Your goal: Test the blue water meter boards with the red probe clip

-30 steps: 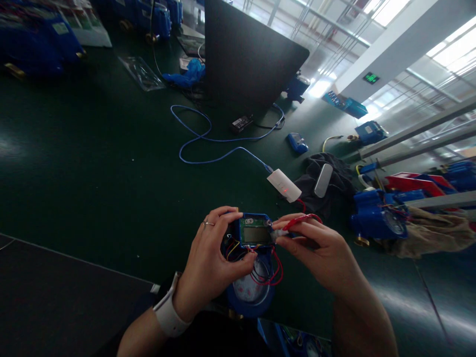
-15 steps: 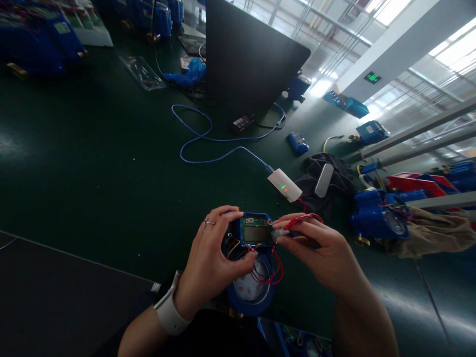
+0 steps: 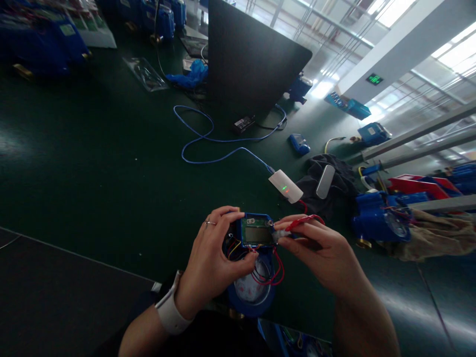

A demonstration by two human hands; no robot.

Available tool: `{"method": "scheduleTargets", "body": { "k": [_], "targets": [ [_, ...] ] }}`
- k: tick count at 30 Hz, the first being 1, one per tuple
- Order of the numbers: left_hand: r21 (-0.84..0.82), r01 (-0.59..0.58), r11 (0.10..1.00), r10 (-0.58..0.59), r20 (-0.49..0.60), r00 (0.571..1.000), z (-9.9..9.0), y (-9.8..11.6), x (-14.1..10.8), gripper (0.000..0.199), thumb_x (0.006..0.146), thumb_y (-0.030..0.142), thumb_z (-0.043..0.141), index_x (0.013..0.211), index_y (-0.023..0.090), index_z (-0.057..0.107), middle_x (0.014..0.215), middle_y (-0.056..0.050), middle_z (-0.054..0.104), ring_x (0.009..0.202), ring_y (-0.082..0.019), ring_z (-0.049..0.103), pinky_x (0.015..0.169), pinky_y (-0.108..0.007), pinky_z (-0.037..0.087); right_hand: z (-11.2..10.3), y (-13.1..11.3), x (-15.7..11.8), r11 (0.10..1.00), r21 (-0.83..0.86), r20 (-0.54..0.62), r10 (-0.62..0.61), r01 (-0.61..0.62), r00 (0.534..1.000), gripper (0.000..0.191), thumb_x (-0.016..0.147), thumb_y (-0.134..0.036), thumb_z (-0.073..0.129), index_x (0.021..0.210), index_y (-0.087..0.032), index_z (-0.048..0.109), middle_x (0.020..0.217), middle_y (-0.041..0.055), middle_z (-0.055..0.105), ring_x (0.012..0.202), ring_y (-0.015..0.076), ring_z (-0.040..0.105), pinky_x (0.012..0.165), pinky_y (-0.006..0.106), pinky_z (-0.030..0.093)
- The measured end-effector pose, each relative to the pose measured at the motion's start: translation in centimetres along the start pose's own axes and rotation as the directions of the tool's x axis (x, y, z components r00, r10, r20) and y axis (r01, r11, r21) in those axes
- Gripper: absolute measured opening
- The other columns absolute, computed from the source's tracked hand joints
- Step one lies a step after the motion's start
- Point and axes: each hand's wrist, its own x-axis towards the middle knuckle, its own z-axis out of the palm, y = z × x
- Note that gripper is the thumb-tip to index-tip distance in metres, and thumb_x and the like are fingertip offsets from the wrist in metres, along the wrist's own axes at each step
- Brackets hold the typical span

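On the dark green workbench (image 3: 92,183) lie a looped blue cable (image 3: 241,148); a white box (image 3: 292,189) with lit indicators; a black power adapter (image 3: 243,124); a dark cloth (image 3: 342,179).

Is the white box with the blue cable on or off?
On: the white box has a green light and a red light glowing on top.

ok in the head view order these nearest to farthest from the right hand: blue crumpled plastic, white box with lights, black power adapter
1. White box: just beyond the right hand, slightly left.
2. Black power adapter: farther up and left.
3. Blue crumpled plastic: farthest, upper left.
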Motion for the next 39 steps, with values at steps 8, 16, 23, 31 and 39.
{"method": "scheduleTargets", "body": {
  "k": [8,16,23,31,39],
  "targets": [
    [-0.011,0.001,1.000,-0.001,-0.005,1.000,0.0,0.0,-0.1,0.051,0.074,0.022,0.072,0.121,0.024,0.052,0.132,-0.010,0.050,0.123,-0.028,0.051,0.103,-0.049,0.045,0.0,0.0,0.1,1.000,-0.001,-0.006,0.011,-0.011,1.000,0.012,0.079,-0.022,0.074,0.090,-0.022,0.078,0.095,0.0069,0.073,0.084,0.0222,0.072,0.063,0.027,0.066],
    [-0.025,-0.007,1.000,0.007,-0.009,1.000,0.1,-0.2,-0.1,0.051,0.075,0.022,0.073,0.121,0.023,0.052,0.132,-0.011,0.050,0.124,-0.029,0.050,0.104,-0.051,0.043,0.1,0.1,0.3,0.999,0.052,-0.005,0.002,-0.001,1.000,0.009,0.080,-0.025,0.075,0.088,-0.023,0.078,0.096,0.0071,0.073,0.081,0.0222,0.073,0.062,0.029,0.066],
    [-0.062,0.068,0.996,-0.069,-0.012,0.998,-0.3,-0.3,-0.7,0.053,0.078,0.036,0.075,0.126,0.028,0.054,0.150,-0.012,0.034,0.141,-0.035,0.035,0.111,-0.057,0.036,-0.5,2.3,-1.9,0.958,0.281,-0.245,0.020,0.052,0.969,0.012,0.085,-0.030,0.074,0.095,-0.024,0.077,0.098,0.0065,0.077,0.086,0.0225,0.075,0.073,0.033,0.066],
    [-0.611,0.463,0.642,-0.561,0.036,0.827,1.2,-1.8,-4.9,0.080,0.082,0.048,0.068,0.147,0.026,0.027,0.145,-0.017,0.049,0.131,-0.034,0.052,0.100,-0.048,0.052,0.1,3.1,-4.1,0.693,0.717,-0.307,0.219,0.074,0.926,0.012,0.080,-0.036,0.079,0.090,-0.030,0.078,0.094,0.0028,0.080,0.082,0.0209,0.077,0.062,0.024,0.065],
    [-0.826,0.340,0.450,-0.647,-0.039,0.761,1.3,-1.9,-4.7,0.082,0.063,0.034,0.087,0.133,0.017,0.049,0.126,-0.016,0.066,0.117,-0.036,0.063,0.093,-0.043,0.055,1.0,4.8,-5.1,0.697,0.716,-0.292,0.240,0.045,0.926,0.020,0.083,-0.040,0.074,0.100,-0.030,0.078,0.102,0.0070,0.078,0.089,0.0297,0.075,0.067,0.035,0.067]
  ]
}}
